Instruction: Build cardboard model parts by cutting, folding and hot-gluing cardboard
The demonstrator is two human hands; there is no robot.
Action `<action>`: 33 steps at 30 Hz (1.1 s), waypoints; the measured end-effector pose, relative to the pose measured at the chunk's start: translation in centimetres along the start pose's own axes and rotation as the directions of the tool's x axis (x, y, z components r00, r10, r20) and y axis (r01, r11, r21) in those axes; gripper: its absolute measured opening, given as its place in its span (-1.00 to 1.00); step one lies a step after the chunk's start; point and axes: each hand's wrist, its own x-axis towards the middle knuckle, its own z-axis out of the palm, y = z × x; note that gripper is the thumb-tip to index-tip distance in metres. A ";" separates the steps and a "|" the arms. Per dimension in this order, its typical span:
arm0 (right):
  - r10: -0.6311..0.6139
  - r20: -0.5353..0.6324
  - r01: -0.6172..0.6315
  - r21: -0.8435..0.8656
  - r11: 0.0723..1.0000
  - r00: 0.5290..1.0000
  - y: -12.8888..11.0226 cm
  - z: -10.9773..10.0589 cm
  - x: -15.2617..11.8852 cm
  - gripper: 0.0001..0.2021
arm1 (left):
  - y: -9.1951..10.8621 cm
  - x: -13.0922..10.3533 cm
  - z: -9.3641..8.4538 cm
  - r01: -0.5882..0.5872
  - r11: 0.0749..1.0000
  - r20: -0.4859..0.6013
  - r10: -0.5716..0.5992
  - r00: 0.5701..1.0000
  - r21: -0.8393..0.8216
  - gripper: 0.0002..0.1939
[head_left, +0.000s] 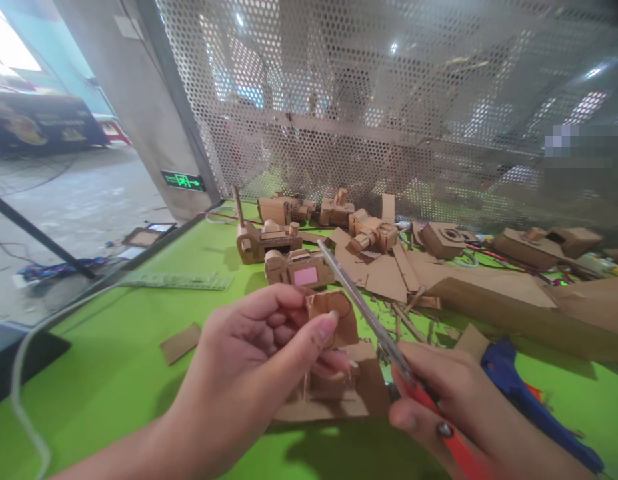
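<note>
Between the thumb and fingers of my left hand (273, 353) is a small cardboard piece (345, 313) with a curved outline drawn on it. My right hand (449, 393) grips a utility knife (361, 301) by its red handle, its long metal blade extended and pointing up and to the left. The blade passes close to the right edge of the piece; whether it touches cannot be made out. Below both hands lies a larger cardboard part (373, 393) with a raised box shape, partly hidden by my left fingers. A cardboard camera model (305, 275) with a pink rectangle stands just beyond.
More cardboard models (373, 230) line the back, before a perforated metal screen (339, 100). Cardboard sheets and scraps (389, 277) lie behind my right hand. To the right is a blue glue gun (509, 380). A clear ruler (189, 281) and white cable (23, 373) are left.
</note>
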 end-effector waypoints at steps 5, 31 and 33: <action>0.026 0.044 -0.027 0.035 0.999 0.999 1.2 -0.4 -0.3 -0.46 | 0.2 0.6 0.4 -0.119 0.992 -0.056 0.121 0.991 0.042 -0.72; 0.029 0.044 -0.027 -0.024 0.999 0.999 1.6 -0.6 -0.9 -0.49 | 0.1 0.1 -0.1 -0.187 0.975 -0.064 0.195 0.979 0.118 -0.88; 0.029 0.041 -0.029 0.000 1.000 0.999 1.6 -0.5 -0.9 -0.53 | 0.1 0.2 -0.1 -0.186 0.976 -0.071 0.195 0.978 0.113 -0.88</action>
